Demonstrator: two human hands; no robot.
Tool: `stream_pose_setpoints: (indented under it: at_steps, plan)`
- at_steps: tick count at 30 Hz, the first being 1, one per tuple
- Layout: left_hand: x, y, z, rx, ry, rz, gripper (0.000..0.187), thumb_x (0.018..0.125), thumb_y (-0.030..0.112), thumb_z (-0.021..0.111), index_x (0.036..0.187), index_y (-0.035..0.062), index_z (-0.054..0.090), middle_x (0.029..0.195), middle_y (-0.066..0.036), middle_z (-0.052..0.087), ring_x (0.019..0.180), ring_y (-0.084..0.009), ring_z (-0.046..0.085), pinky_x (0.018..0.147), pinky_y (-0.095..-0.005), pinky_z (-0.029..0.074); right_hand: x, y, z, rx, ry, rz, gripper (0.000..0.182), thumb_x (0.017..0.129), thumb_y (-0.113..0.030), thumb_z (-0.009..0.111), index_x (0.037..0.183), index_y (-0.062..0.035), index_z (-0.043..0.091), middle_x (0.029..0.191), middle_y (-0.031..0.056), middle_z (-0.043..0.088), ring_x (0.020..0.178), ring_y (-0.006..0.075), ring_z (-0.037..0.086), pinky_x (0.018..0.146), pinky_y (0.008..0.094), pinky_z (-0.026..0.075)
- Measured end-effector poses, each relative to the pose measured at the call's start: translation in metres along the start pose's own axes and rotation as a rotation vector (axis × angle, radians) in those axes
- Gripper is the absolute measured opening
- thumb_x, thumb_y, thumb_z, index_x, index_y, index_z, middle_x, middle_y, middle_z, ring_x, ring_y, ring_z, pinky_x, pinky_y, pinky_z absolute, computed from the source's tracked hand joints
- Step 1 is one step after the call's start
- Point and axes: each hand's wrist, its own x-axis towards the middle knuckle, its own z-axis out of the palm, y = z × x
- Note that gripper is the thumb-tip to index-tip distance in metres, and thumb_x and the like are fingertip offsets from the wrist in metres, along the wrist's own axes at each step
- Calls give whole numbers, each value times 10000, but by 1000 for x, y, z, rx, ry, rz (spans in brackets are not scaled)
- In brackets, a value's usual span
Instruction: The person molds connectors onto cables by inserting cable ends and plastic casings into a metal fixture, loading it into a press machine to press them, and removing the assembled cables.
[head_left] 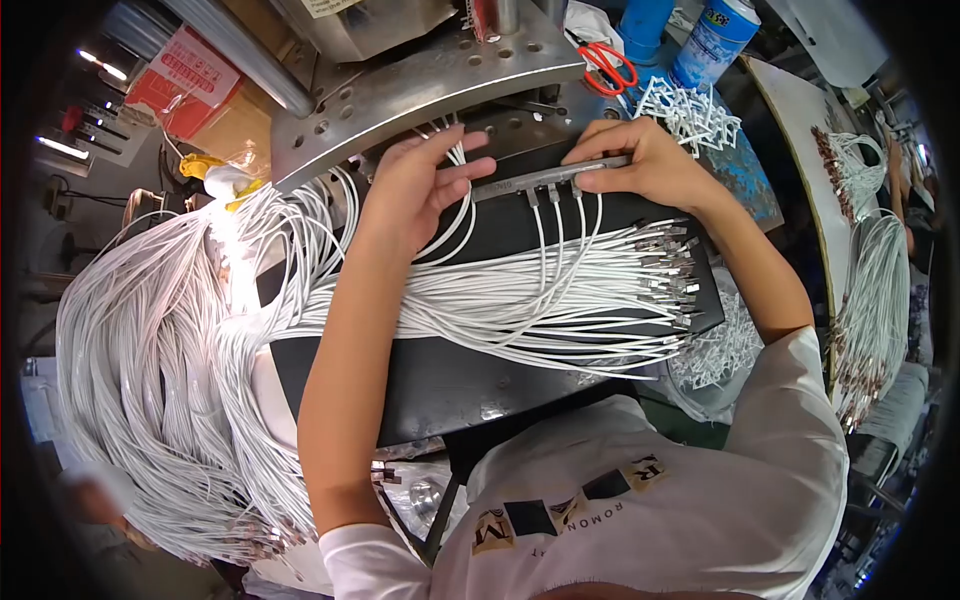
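Note:
My right hand pinches the right end of a grey metal bar with stamped marks. Several white cables hang from the bar's lower edge by their dark connectors. To the left, my left hand has its fingers spread beside the bar's other end. A few white cables pass by those fingers and run up under the machine's metal plate. Below both hands, a thick bundle of white cables lies across the black work surface, its metal plugs on the right.
A large heap of white cables hangs at the left. Red-handled scissors, a spray can and small white plastic pieces are at the back right. A clear bag sits right of the surface. More cables hang at far right.

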Motion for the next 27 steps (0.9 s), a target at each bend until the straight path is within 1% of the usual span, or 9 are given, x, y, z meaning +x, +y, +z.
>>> stream_pose_setpoints:
  at_steps: [2,3,7,12,15,18,21,24,27]
  plan:
    - [4,1,0,28,-40,-42,260,1025,215,680,1192,17,694,999,-58,744,755,-144,726,504,-163,507,4,6,0,-15,-18,-47,290,848,-162,878,1089,-18,806,963,20,700,902,127,617,787,286,464]
    - [1,0,-1,116,-4,-15,275,1030,266,688,1149,20,715,931,-17,724,646,-98,654,493,-171,471,5,6,0,-19,-23,-31,292,845,-181,881,1083,-29,811,959,24,690,896,137,606,776,303,459]
    - [-4,-8,-6,154,-19,27,300,1032,308,696,1126,25,728,859,15,666,569,-60,526,479,-198,366,5,5,3,-73,-47,-27,262,869,-175,857,1077,-25,803,944,25,669,888,135,608,765,295,462]
    - [-1,-11,-10,182,-41,54,311,1039,325,683,1118,28,731,844,18,667,562,-56,532,479,-194,369,13,-12,6,-306,-64,-103,225,922,-161,799,1072,1,753,932,37,638,900,131,626,743,288,466]
    - [1,-11,-11,197,-49,64,317,1045,317,672,1095,12,738,842,-17,689,552,-74,563,474,-203,404,32,-17,15,-440,129,-186,201,938,-202,763,1025,-26,724,893,88,634,841,206,606,730,344,474]
    - [0,-9,-12,218,-58,67,325,1049,316,662,1081,3,742,839,-40,705,543,-80,575,463,-208,414,71,2,17,-672,323,-523,261,994,-190,699,1180,-8,673,989,120,692,924,250,675,790,395,514]
    - [0,-9,-12,234,-55,72,329,1052,320,656,1073,4,743,837,-47,712,531,-77,569,452,-210,406,131,26,16,-796,562,-650,294,1005,-255,671,1187,-24,673,1063,144,722,974,305,691,851,432,534]
    - [0,-9,-13,234,-65,68,325,1055,316,650,1069,4,741,838,-53,718,523,-77,566,450,-211,404,202,68,0,-1117,568,-889,427,1073,-149,428,1419,86,514,1224,284,622,1134,375,620,1036,471,490]
    - [-2,-8,-13,237,-66,65,319,1057,325,648,1081,19,735,841,-32,705,521,-62,539,441,-200,362,197,37,3,-988,430,-642,372,1036,-228,541,1307,20,596,1167,216,676,1070,343,657,962,448,518]
